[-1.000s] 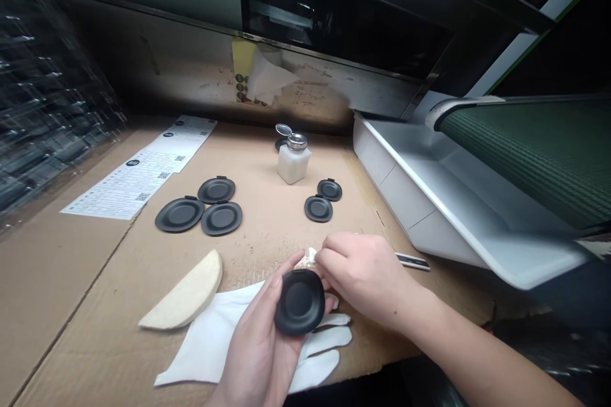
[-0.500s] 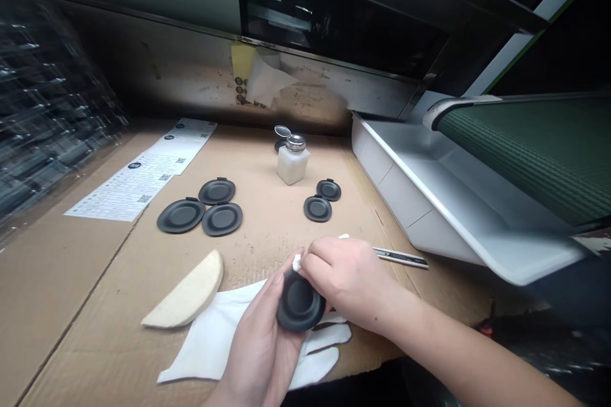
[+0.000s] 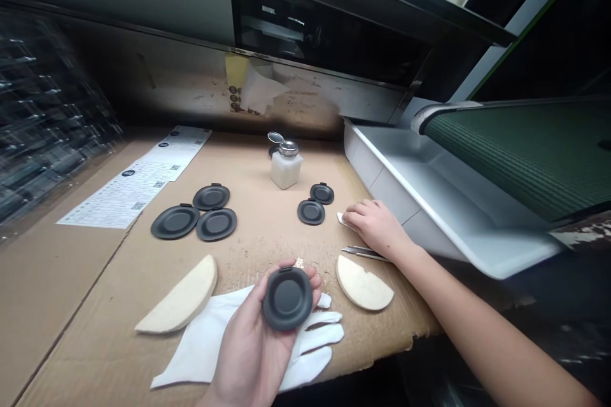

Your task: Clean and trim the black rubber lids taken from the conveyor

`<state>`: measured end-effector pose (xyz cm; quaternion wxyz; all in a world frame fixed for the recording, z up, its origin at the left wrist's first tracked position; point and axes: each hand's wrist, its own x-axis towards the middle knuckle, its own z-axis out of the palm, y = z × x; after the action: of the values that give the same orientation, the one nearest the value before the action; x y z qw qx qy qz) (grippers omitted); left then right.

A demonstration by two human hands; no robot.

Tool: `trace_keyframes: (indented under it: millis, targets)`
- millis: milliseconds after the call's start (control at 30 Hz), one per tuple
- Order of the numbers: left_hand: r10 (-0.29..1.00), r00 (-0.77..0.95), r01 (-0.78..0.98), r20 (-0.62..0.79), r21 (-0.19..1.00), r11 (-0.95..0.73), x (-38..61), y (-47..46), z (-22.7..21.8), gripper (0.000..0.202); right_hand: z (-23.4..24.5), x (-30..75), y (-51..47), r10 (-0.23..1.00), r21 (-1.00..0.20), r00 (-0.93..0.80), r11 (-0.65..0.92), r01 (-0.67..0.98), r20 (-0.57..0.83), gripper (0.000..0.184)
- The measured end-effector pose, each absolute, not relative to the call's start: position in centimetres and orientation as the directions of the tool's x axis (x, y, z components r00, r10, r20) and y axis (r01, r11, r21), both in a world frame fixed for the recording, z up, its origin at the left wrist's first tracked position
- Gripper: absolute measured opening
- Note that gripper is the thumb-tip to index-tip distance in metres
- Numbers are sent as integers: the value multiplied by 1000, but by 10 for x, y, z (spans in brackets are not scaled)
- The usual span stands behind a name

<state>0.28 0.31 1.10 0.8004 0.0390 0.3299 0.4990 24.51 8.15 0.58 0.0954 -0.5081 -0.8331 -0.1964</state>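
My left hand (image 3: 252, 346) holds a round black cap (image 3: 287, 298) over a white glove (image 3: 214, 343) at the cardboard's near edge, fingers wrapped round its rim. My right hand (image 3: 377, 227) rests further right on the cardboard, fingers curled down on a small white scrap (image 3: 342, 219), beside the white tray (image 3: 429, 203). Metal tweezers (image 3: 363, 253) lie just under its wrist. Two small black caps (image 3: 311, 211) sit left of that hand, and three larger black caps (image 3: 195, 216) lie further left.
A white solvent bottle with a metal pump top (image 3: 285, 165) stands behind the small caps. Two cream half-round pads (image 3: 179, 297) (image 3: 363, 283) lie near the front. A printed label sheet (image 3: 138, 179) is at the left; a green conveyor belt (image 3: 520, 152) runs at the right.
My right hand has left the cap in my left hand and moved right and away to the cardboard by the tray, carrying the white scrap. A cream pad it covered now shows.
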Motion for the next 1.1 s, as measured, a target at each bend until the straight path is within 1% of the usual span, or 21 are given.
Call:
trace_keyframes:
  millis: [67, 133, 233, 300, 367, 467, 567, 633, 700, 800, 867, 967, 1100]
  targets:
    - [814, 304, -791, -494, 345, 505, 2, 4, 12, 23, 8, 243, 63, 811, 199, -430, 382, 903, 396, 20]
    - [813, 321, -807, -485, 310, 503, 2, 5, 11, 26, 12, 241, 40, 821, 130, -383, 363, 923, 424, 23]
    - [829, 310, -824, -466, 304, 479, 2, 5, 9, 25, 9, 243, 14, 888, 15, -292, 307, 952, 356, 20]
    - [842, 296, -831, -452, 313, 460, 2, 4, 8, 26, 2, 249, 7, 923, -21, -236, 254, 967, 305, 17]
    - [853, 290, -835, -434, 321, 447, 2, 2, 8, 29, -8, 255, 7, 930, -58, -209, 237, 970, 304, 15]
    - [863, 283, -845, -419, 317, 431, 1, 1, 10, 34, -16, 259, 9, 921, -120, -173, 227, 967, 348, 14]
    - [859, 293, -852, -420, 293, 434, 0, 2, 10, 36, -8, 246, 4, 888, -174, -83, 180, 968, 453, 17]
    - [855, 308, -855, -418, 273, 441, 0, 3, 9, 36, 4, 227, -3, 841, -216, -64, 210, 954, 537, 18]
    - [857, 311, -865, -412, 252, 435, 0, 3, 8, 33, 16, 201, -10, 800, -235, -120, 312, 921, 588, 17]
    - [851, 293, -887, -436, 209, 412, 0, 4, 6, 25, 20, 162, -18, 791, -255, -222, 427, 868, 571, 22]
    - [837, 303, -890, -456, 180, 420, 0, 5, 6, 23, 14, 141, -19, 804, -278, -233, 436, 856, 547, 26]
    - [833, 336, -889, -440, 144, 435, -2, 5, 5, 22, 1, 123, -19, 803, -291, -189, 409, 865, 565, 27]
    - [846, 324, -899, -424, 141, 415, -2, 4, 3, 23, -5, 115, -18, 791, -302, -144, 386, 872, 594, 27]
